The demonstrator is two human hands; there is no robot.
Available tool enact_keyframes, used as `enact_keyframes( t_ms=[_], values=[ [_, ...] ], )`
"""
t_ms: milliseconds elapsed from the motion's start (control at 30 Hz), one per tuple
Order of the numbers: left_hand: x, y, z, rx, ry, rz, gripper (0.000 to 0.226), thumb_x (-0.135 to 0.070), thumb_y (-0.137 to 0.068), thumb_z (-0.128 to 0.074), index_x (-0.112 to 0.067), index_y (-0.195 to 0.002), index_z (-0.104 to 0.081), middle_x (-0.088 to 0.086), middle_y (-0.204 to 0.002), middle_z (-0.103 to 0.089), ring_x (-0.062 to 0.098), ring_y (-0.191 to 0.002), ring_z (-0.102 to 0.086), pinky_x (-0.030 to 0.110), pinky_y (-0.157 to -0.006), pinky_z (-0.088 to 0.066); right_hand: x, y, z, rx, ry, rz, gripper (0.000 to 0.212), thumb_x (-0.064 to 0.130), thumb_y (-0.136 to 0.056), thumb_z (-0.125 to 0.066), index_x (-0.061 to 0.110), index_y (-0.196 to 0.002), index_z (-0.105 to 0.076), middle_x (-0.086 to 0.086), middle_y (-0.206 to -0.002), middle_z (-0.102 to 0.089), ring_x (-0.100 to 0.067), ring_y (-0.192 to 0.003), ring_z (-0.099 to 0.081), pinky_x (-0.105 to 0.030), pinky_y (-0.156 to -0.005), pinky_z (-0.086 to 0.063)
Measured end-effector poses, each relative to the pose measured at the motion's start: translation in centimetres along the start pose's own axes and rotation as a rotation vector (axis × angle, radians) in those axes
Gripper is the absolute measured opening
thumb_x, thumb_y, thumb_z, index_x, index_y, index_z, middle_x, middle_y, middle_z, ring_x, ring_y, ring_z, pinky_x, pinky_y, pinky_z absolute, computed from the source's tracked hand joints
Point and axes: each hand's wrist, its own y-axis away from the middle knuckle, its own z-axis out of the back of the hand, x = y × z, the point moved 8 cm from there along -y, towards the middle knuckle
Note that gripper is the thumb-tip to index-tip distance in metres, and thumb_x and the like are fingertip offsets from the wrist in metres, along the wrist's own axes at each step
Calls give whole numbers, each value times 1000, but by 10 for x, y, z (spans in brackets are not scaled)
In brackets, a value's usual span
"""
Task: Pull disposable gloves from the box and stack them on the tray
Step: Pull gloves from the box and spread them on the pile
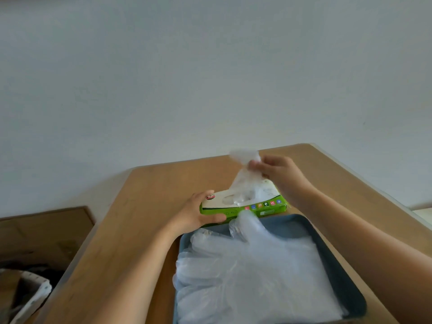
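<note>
The green glove box [243, 203] lies on the table [149, 230], long axis running left to right, just behind the tray [339, 265]. The left hand [198, 212] grips its left end. The right hand [278, 170] pinches a clear glove [245, 181] that rises upright from the box's opening. A stack of gloves [252, 277] lies in the tray.

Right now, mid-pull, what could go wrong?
The glove pinched by the right hand has its lower end in the box slot; a second may drag out.
The left hand grips only the box's left end, so the right end could lift.
The stack overhangs the left rim of the tray and may slide off.
</note>
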Motion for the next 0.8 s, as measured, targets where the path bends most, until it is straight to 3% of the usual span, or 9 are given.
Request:
enact_keyframes(
  t_ms=[67, 133, 233, 300, 367, 467, 567, 667, 800],
  values=[
    [-2, 1, 0, 14, -20, -1, 114, -76, -43, -61, -31, -144, -35, -15, -128, -41, 3, -116, -39, 18, -93, -30, 23, 11, 7, 16, -451, -41, 20, 17, -96, -51, 6, -85, -65, -3, -77, -69, -13, -72, -66, -23, -69, -53],
    [-3, 3, 0, 24, -49, 12, 117, -81, -43, -57, -30, -146, -34, -13, -134, -41, 8, -123, -41, 20, -95, -33, 43, 26, 11, 74, -630, -116, 24, 17, -98, -44, 8, -84, -62, -2, -75, -67, -12, -70, -67, -23, -68, -56],
    [-22, 9, 14, -82, -62, -36, 126, -101, -44, -35, -28, -146, -37, -6, -153, -34, 6, -141, -27, 31, -113, -24, 58, 51, 10, 198, -547, -214, 28, 17, -99, -40, 3, -90, -61, -2, -73, -68, -12, -66, -67, -22, -59, -54],
    [-50, 20, 28, -169, 108, -112, 129, -105, -42, -20, -28, -142, -43, -14, -150, -33, -14, -126, -33, 20, -106, -25, 58, 68, 7, 259, -486, -273, 37, 18, -99, -38, 1, -89, -70, -4, -76, -70, -13, -69, -68, -24, -62, -56],
    [-85, 36, 25, -82, 288, -206, 119, -102, -51, -19, -28, -138, -49, -22, -141, -42, -13, -123, -39, 11, -100, -30, 57, 83, 3, 324, -462, -324, 40, 20, -95, -40, 3, -85, -75, -8, -83, -71, -17, -77, -69, -28, -74, -58],
    [-118, 55, -1, 149, 519, -245, 106, -92, -62, -44, -14, -133, -54, -3, -134, -59, 8, -126, -52, 28, -109, -35, 49, 105, -12, 426, -464, -423, 33, 24, -89, -44, -1, -86, -65, -13, -86, -69, -22, -81, -67, -29, -76, -56],
    [-136, 76, -20, 243, 689, -202, 73, -61, -67, -73, -3, -110, -64, 7, -96, -72, 17, -88, -69, 23, -79, -52, 42, 128, -24, 517, -347, -462, 36, 25, -91, -42, -6, -94, -60, -14, -88, -69, -23, -85, -66, -30, -80, -55],
    [-152, 102, -29, 238, 710, -202, 17, -25, -84, -63, -11, -82, -73, 8, -66, -67, 19, -61, -62, 25, -65, -50, 37, 145, -25, 504, -312, -504, 48, 29, -90, -47, -10, -117, -56, -19, -99, -68, -25, -87, -67, -33, -82, -56],
    [-134, 109, -26, 29, 925, -45, 11, -9, -87, -59, -9, -78, -66, 2, -62, -65, 14, -59, -60, 21, -56, -50, 30, 165, -17, 527, -223, -451, 54, 37, -86, -65, 0, -125, -57, -21, -113, -64, -28, -95, -63, -35, -86, -54]
  ],
)
